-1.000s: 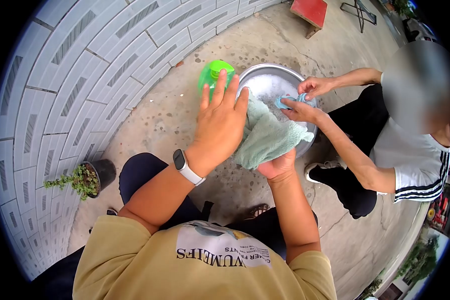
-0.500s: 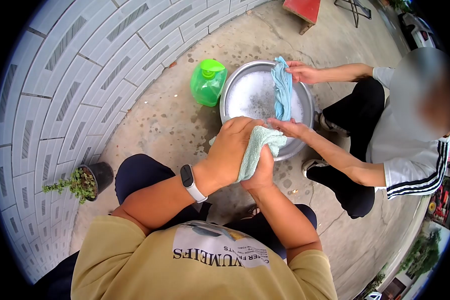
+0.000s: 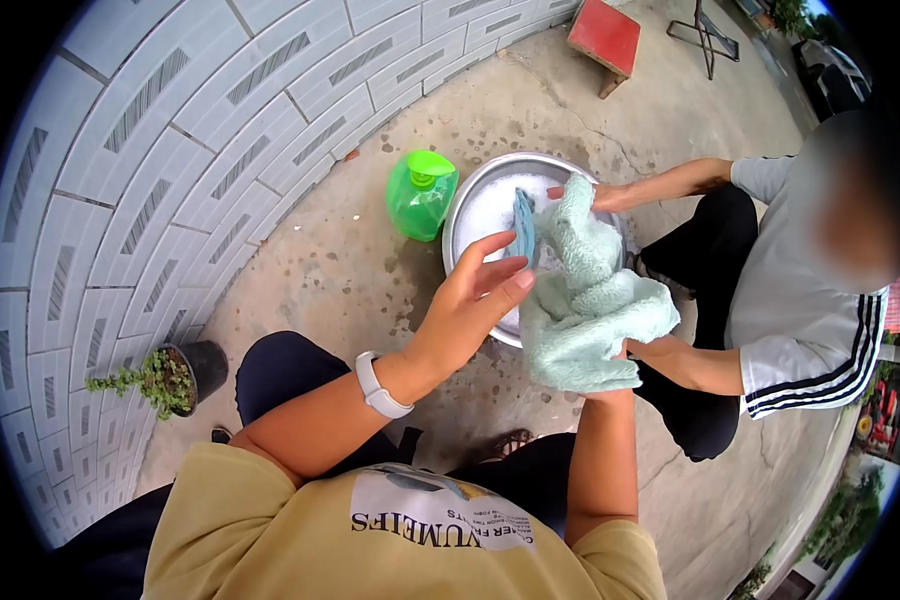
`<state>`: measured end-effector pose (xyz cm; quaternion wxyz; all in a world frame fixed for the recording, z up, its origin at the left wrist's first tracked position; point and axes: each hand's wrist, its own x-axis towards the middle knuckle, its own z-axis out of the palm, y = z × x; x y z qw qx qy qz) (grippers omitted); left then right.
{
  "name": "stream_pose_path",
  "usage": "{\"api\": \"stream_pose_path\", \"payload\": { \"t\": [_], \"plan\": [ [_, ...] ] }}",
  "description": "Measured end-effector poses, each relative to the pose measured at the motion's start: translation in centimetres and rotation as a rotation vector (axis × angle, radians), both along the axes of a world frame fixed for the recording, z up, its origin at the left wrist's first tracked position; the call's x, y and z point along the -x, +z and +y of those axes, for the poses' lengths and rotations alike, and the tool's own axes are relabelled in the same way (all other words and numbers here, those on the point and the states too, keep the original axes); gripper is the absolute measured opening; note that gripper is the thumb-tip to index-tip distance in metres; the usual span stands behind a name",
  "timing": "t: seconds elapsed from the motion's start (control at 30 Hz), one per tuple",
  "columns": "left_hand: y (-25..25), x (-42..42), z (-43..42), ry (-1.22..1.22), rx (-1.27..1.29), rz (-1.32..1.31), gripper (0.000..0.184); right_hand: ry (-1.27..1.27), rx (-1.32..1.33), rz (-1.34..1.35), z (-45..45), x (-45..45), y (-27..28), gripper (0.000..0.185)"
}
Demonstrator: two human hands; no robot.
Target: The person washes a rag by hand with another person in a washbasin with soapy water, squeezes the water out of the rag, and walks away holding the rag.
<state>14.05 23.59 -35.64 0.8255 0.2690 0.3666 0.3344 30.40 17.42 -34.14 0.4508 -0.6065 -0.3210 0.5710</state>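
Observation:
My left hand (image 3: 475,302) is open, its fingers spread over the near left rim of the metal basin (image 3: 451,225). My right hand (image 3: 610,378) holds a pale green towel (image 3: 595,310), which hangs bunched over it and covers the fingers. One end of the towel reaches up across the basin. White suds fill the basin, and a blue cloth (image 3: 524,225) rests in them. Across from me, a person in a white shirt (image 3: 785,330) has one hand (image 3: 600,197) by the basin's far side; the other hand is hidden behind the towel.
A green plastic jug (image 3: 420,200) stands left of the basin. A potted plant (image 3: 195,375) sits by the tiled wall (image 3: 200,170). Farther off are a red stool (image 3: 604,42) and a folding stand (image 3: 708,40).
My hands have parted; the bunched towel has opened out and moved right with my right hand. The blue cloth went from the other person's hands down into the suds.

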Motion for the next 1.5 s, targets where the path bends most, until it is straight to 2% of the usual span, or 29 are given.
{"api": "stream_pose_path", "payload": {
  "t": [0.03,0.07,0.13,0.17,0.2,0.23,0.27,0.33,0.37,0.4,0.47,0.53,0.6,0.63,0.67,0.73,0.8,0.87,0.93,1.0,1.07,1.13,1.2,1.27,1.3,1.37,1.43,1.47,1.5],
  "plan": [
    [-1.1,-0.2,0.1,-0.086,0.048,-0.154,0.091,0.256,-0.355,-0.395,0.0,-0.8,0.4,0.047],
    [-2.1,-0.8,-0.5,-0.162,-0.03,-0.16,0.091,0.508,-0.727,-0.789,0.5,-1.7,0.5,0.044],
    [-1.3,-1.1,-0.7,-0.225,-0.036,-0.244,0.093,0.532,-0.757,-0.782,0.5,-1.8,0.6,0.044],
    [-1.1,-1.0,-0.6,-0.22,-0.058,-0.233,0.093,0.497,-0.699,-0.662,0.7,-1.8,0.1,0.044],
    [-1.1,-1.2,-1.2,-0.232,-0.042,-0.262,0.083,0.431,-0.584,-0.464,0.7,-1.6,-0.9,0.044],
    [-1.2,-1.2,-1.5,-0.242,-0.035,-0.283,0.073,0.336,-0.463,-0.193,0.7,-1.0,-2.2,0.044],
    [-0.7,-1.1,-1.2,-0.241,-0.051,-0.273,0.073,0.221,-0.368,0.106,0.5,-0.1,-3.7,0.044],
    [0.4,-1.1,-1.3,-0.206,0.21,-0.57,0.071,0.068,-0.257,0.556,0.0,2.0,-6.3,0.044],
    [0.8,-1.0,-1.2,-0.155,0.352,-0.731,0.056,0.01,-0.223,0.728,-0.3,3.0,-7.4,0.044],
    [1.0,-1.1,-1.3,-0.15,0.371,-0.743,0.047,-0.022,-0.201,0.838,-0.5,3.6,-8.2,0.043],
    [-2.6,-0.9,-1.5,-0.059,0.282,-0.549,0.039,-0.032,-0.187,1.007,-0.1,4.7,-8.7,0.043],
    [-2.1,-0.8,-1.6,-0.03,0.258,-0.555,0.036,-0.003,-0.186,1.037,0.4,5.2,-7.3,0.041],
    [-2.4,-1.2,-1.8,0.05,0.312,-0.537,0.034,-0.024,-0.321,0.352,0.8,6.2,-5.8,0.046],
    [-2.3,-1.3,-1.9,0.05,0.31,-0.536,0.034,0.076,-0.421,0.09,0.8,5.7,-6.3,0.045],
    [-2.1,-1.3,-1.9,0.096,0.277,-0.502,0.033,0.076,-0.422,0.091,0.9,5.6,-6.0,0.045],
    [-1.5,-1.5,-2.1,0.143,0.246,-0.47,0.033,0.175,-0.598,-0.368,1.2,5.5,-4.2,0.042],
    [-1.2,-1.6,-2.1,0.141,0.102,-0.348,0.034,0.264,-0.532,-0.402,1.2,5.4,-3.7,0.038],
    [-1.2,-1.5,-2.1,0.139,0.074,-0.337,0.034,0.205,-0.723,-0.496,1.2,5.8,-3.7,0.037],
    [-1.5,-1.5,-2.2,0.131,0.05,-0.321,0.034,0.248,-0.701,-0.545,1.1,5.7,-4.0,0.036],
    [-2.2,-1.6,-2.3,0.099,-0.168,-0.232,0.036,0.288,-0.676,-0.593,0.9,5.6,-5.1,0.036],
    [-2.1,-1.2,-2.9,0.113,-0.195,-0.237,0.037,0.288,-0.831,-0.77,0.7,5.7,-6.8,0.035],
    [-1.5,-0.9,-3.1,0.128,-0.222,-0.242,0.038,0.326,-0.836,-0.773,0.7,5.6,-6.8,0.037],
    [-0.9,-0.6,-2.8,0.123,-0.368,-0.21,0.041,0.369,-0.841,-0.772,1.3,5.7,-5.4,0.039],
    [-1.0,-1.1,-2.4,0.136,-0.269,-0.179,0.044,0.22,-0.727,-0.291,2.8,6.0,-1.9,0.04],
    [-1.1,-1.3,-2.2,0.147,-0.171,-0.15,0.048,0.221,-0.726,-0.289,2.6,5.5,-2.5,0.04],
    [-1.1,-1.3,-1.8,0.147,-0.118,-0.086,0.052,0.49,-0.576,-0.462,1.9,3.4,-4.1,0.037],
    [-0.8,-1.0,-1.3,0.131,0.045,0.022,0.06,0.418,-0.638,-0.541,1.9,2.7,-3.9,0.033],
    [-1.2,-0.6,-1.1,0.133,0.045,0.021,0.06,0.343,-0.698,-0.62,1.8,2.4,-3.8,0.03],
    [-1.7,-0.2,-0.7,0.14,0.13,-0.063,0.058,0.282,-0.611,-0.574,1.7,2.2,-3.5,0.032]
  ]
}}
